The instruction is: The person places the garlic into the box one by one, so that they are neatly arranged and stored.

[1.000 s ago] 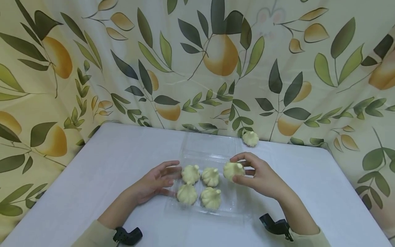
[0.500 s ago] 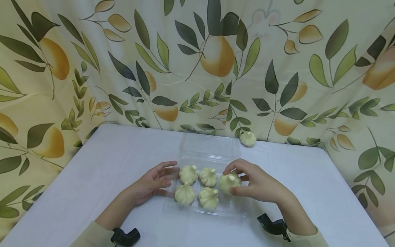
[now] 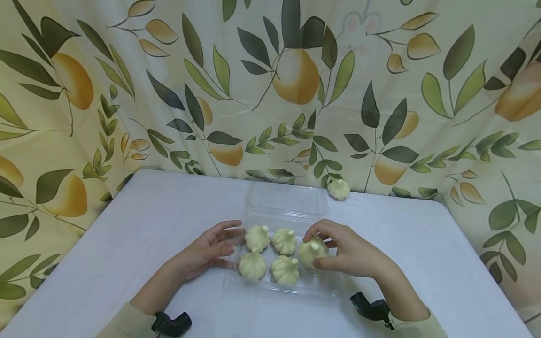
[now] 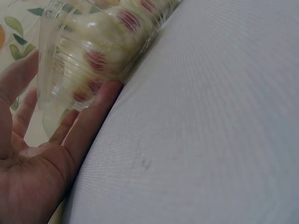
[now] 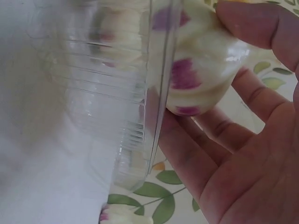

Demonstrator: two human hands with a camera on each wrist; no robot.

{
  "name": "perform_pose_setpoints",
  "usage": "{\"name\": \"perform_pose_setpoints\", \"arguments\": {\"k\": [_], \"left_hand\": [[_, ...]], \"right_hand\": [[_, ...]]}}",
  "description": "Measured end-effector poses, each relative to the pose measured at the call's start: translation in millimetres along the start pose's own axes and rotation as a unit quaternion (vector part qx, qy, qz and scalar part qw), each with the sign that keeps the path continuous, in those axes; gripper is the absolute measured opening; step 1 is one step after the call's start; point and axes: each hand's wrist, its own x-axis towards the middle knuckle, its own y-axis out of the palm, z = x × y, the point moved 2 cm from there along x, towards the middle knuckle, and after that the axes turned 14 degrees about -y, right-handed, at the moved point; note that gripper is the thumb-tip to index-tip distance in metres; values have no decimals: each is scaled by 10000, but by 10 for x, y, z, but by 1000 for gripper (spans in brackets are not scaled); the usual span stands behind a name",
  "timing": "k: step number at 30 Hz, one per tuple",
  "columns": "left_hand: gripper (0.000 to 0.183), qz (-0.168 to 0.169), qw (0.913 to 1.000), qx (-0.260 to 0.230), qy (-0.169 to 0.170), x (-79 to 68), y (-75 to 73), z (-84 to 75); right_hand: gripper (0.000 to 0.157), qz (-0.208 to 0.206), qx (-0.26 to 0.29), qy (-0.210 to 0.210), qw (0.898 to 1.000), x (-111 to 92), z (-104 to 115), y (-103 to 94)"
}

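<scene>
In the head view my right hand (image 3: 352,249) grips a pale garlic bulb (image 3: 312,252) between thumb and fingers, over the right part of a clear plastic clamshell box (image 3: 296,291). From the right wrist view, this garlic bulb (image 5: 201,65) shows purple patches and sits above the box's rim (image 5: 161,93). Several other garlic bulbs (image 3: 285,271) stand in two rows in the box's left and middle parts. At the box's left side, my left hand (image 3: 207,251) has its fingers extended. One finger touches the box wall in the left wrist view, low by the cloth.
The box's lid (image 3: 285,199) lies folded back behind it. One loose garlic bulb (image 3: 339,189) rests at the rear edge of the white-covered table (image 3: 177,202). A fruit-and-leaf patterned curtain (image 3: 270,136) hangs right behind the table.
My right hand has brought its garlic bulb down and slightly toward me, from the back right of the box to lower over its right part. My left hand stays beside the box.
</scene>
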Motion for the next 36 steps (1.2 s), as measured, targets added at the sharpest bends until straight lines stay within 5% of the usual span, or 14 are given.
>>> {"name": "perform_pose_setpoints", "arguments": {"k": [10,22,36], "left_hand": [[69,-28,10000,22,-14,12,-21,8],[70,-40,10000,27,-40,16,-20,10],[70,-20,10000,51,-28,5,-31,25]], "right_hand": [[41,443,-539,-202,9974,28,31,94],[34,1065,-1300,18,9858,67,73,239],[47,1272,-903,-111,9877,60,49,234]]}}
